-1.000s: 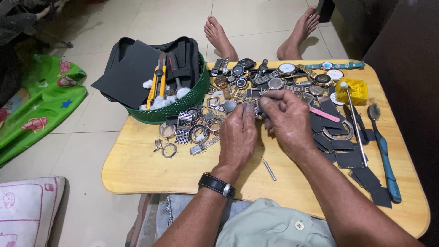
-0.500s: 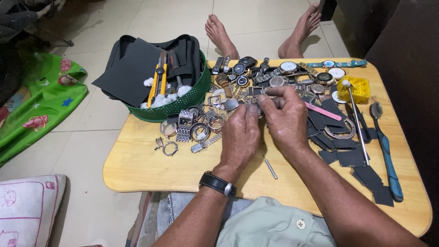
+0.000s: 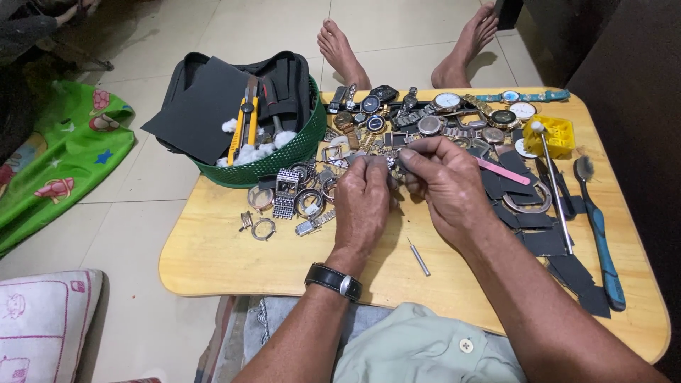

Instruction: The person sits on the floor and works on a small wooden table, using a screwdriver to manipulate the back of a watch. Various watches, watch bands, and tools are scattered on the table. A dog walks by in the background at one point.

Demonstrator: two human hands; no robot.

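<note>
At frame centre, the left hand [image 3: 362, 202] and right hand [image 3: 443, 181] pinch a small metal watch part [image 3: 392, 164] between fingertips; steady grip above the table [image 3: 213, 248] suits best.

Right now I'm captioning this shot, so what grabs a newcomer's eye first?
Both hands, left hand and right hand, pinch a small metal watch part at the middle of the wooden table. Behind them spreads a heap of watches; a green basket sits far left.
</note>
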